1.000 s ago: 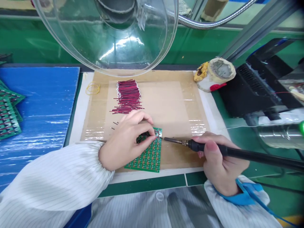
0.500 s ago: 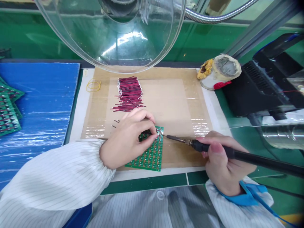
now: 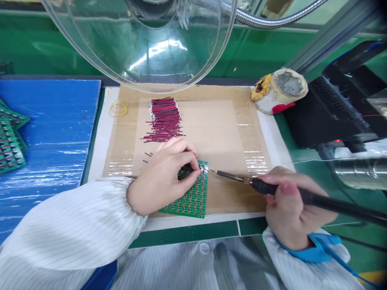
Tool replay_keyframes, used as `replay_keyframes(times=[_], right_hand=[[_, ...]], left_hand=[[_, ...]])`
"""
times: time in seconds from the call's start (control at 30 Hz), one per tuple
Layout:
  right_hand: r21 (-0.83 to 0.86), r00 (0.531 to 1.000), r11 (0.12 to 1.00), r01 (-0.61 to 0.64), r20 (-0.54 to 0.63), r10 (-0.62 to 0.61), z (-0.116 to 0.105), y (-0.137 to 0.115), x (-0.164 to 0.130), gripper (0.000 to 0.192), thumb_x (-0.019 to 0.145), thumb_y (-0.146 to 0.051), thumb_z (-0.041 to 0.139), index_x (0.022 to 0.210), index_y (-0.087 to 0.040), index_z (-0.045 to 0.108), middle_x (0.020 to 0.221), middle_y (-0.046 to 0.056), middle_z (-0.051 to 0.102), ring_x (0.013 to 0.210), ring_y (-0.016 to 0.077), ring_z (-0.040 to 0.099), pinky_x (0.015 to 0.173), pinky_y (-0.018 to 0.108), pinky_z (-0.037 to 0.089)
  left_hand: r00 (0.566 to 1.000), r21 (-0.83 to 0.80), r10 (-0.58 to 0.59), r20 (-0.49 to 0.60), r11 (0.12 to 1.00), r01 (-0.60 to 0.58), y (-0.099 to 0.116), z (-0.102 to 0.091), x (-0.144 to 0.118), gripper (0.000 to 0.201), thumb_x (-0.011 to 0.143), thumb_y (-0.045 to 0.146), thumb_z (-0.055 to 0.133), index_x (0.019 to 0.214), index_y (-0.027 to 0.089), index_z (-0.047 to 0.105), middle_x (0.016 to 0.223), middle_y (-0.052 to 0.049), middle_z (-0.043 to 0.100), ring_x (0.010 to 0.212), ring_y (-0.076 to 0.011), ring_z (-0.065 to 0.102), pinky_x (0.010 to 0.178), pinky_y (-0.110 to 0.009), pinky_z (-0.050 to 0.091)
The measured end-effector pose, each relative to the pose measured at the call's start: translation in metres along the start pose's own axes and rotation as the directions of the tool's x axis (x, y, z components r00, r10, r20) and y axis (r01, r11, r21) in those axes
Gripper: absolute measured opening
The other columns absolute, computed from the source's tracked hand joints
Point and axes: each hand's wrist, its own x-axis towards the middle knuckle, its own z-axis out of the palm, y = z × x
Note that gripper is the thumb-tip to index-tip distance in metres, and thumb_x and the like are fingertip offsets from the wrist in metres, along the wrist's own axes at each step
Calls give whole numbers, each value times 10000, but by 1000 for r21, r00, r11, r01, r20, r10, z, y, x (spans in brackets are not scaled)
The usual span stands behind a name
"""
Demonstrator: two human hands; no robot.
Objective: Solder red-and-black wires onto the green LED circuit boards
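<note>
Clearly one view only, the head camera, watched from my remote seat. Much of the green circuit board (image 3: pixel 192 201) is hidden by the left hand (image 3: pixel 161 179); its thumb and forefinger curl toward each other near the board's upper right — whether they clamp a wire, I cannot tell. The right hand (image 3: pixel 294 209) has its fingers closed round a soldering iron (image 3: pixel 256 183), tip just right of the board and apart from it; the iron's rear end is cut off by the frame. Other boards (image 3: pixel 10 145) on the blue sheet (image 3: pixel 63 121) are cropped at left, as is the clear shield (image 3: pixel 169 88) at top. The board's right and lower edges show, lying on cardboard (image 3: pixel 232 193). I read open room right of it and above — up to the red-and-black wires (image 3: pixel 165 117) on the left. The pot (image 3: pixel 267 104) at upper right holds something grey (image 3: pixel 288 83), with a yellow lump (image 3: pixel 261 87) on its side.
</note>
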Motion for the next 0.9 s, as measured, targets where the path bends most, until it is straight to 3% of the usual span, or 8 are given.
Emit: replay_keyframes(times=[0.2,0.33,0.43,0.5,0.57,0.63,0.7,0.9], right_hand=[[8,993,998,-64,-104,64,-4,3,2,199,908,-319,547,801,-202,668,626,-17,586,455,80,490,368,245,321],[-38,958,971,-234,163,237,-9,-2,3,200,914,-285,548,1088,-241,637,634,-34,630,544,116,609,572,284,541],[-153,877,960,-233,393,275,1,-9,2,470,843,-282,661,1284,-279,496,1072,36,704,1020,199,675,937,382,562],[-174,822,972,-159,523,228,10,-12,-1,706,772,-322,740,1377,-296,378,1327,64,582,1222,236,569,1052,423,501],[-207,770,976,-66,612,182,17,-12,-5,808,751,-358,755,1424,-302,312,1418,65,499,1302,247,495,1100,446,457],[-228,724,974,-4,671,160,19,-11,-8,786,788,-371,716,1443,-306,286,1455,54,457,1327,238,466,1116,450,437],[-237,715,971,32,684,143,15,-10,-8,767,814,-371,686,1453,-310,266,1469,47,439,1329,225,464,1122,439,429],[-319,659,947,39,721,215,-1,-7,1,790,815,-369,686,1457,-320,228,1471,30,441,1351,211,435,1124,414,428]], left_hand=[[999,86,24,27,996,-26,1,-7,2,106,890,246,582,802,195,614,1019,-7,579,1006,-183,520,889,-357,395],[995,308,38,-91,951,-8,-16,-26,16,127,916,310,575,908,190,615,984,-23,589,912,-182,543,807,-336,397],[993,430,-3,-115,901,53,-32,-39,31,173,898,334,603,909,161,602,929,-34,598,817,-177,548,714,-310,387],[998,389,-36,-56,920,55,-39,-43,37,160,894,317,607,859,161,605,876,-20,595,752,-155,539,660,-282,375],[999,294,-36,-13,955,38,-42,-43,39,142,907,283,590,835,161,609,826,-3,588,692,-125,522,628,-258,365],[1000,211,-21,-20,977,25,-43,-42,36,144,919,281,579,851,158,608,794,7,586,665,-111,512,629,-250,371],[998,159,4,-61,987,6,-43,-41,32,134,933,267,561,870,155,600,790,9,585,685,-110,517,660,-252,390],[974,70,103,-202,993,-91,-38,-42,22,71,931,178,549,895,152,604,1000,-42,592,795,-112,529,686,-241,423]])
